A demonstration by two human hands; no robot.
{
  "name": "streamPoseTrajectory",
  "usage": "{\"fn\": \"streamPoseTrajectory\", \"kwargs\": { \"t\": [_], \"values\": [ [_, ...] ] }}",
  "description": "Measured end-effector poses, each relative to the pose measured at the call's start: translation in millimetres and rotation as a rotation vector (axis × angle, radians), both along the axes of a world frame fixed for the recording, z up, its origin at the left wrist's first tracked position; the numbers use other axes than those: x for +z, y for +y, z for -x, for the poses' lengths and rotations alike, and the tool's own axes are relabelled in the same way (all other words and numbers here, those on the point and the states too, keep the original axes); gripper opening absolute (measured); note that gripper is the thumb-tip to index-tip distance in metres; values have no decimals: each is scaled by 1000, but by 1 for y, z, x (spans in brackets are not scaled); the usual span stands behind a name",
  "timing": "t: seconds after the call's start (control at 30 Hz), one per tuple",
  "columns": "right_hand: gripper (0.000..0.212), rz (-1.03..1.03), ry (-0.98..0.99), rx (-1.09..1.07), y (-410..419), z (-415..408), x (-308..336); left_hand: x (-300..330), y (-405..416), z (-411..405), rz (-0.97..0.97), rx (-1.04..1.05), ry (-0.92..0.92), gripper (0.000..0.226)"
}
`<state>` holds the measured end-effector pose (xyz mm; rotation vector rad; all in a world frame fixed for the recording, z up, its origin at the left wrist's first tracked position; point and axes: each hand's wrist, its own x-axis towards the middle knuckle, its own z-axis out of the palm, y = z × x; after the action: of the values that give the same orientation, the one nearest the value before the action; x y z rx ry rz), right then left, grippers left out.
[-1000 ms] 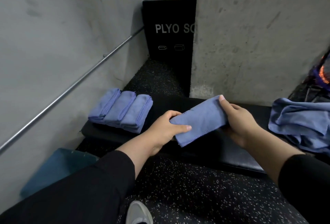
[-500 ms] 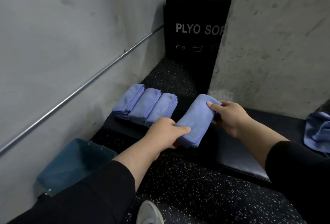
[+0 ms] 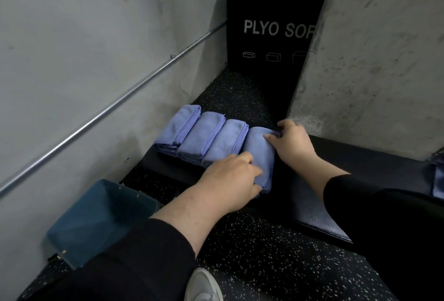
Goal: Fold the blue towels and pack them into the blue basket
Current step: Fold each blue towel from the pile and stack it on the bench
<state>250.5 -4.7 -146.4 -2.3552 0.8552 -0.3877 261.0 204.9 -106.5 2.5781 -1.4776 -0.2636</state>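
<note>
Now setting fourth folded towel (image 3: 260, 154) beside folded row (image 3: 201, 137) on counter (image 3: 312, 214); left hand (image 3: 231, 182) and right hand (image 3: 292, 143) apparently gripping its ends. Next: transfer to blue basket (image 3: 96, 224) below.

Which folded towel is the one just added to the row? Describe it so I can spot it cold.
Find the long black padded bench running out from the concrete wall. At its left end lies a row of four folded blue towels. The newest towel is the rightmost, the only one with both hands on it: left hand at its near end, right hand at its far end.
</note>
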Motion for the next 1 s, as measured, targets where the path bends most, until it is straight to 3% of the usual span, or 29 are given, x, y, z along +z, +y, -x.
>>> {"fn": "streamPoseTrajectory", "kwargs": {
  "t": [0.1,0.23,0.47,0.77,1.0],
  "values": [
    [27,291,-241,227,3,16,3,2,-1,3,-38,-14,-112,26],
    [28,471,-126,544,0,39,-15,5,-1,1,-88,-4,-254,22],
    [43,335,19,520,2,53,-15,12,-6,1,-52,18,-221,20],
    [43,306,-76,433,-4,116,27,33,-40,12,6,87,-126,33],
    [30,314,-23,212,-64,240,66,56,-111,75,294,78,-47,30]
  ]
}}
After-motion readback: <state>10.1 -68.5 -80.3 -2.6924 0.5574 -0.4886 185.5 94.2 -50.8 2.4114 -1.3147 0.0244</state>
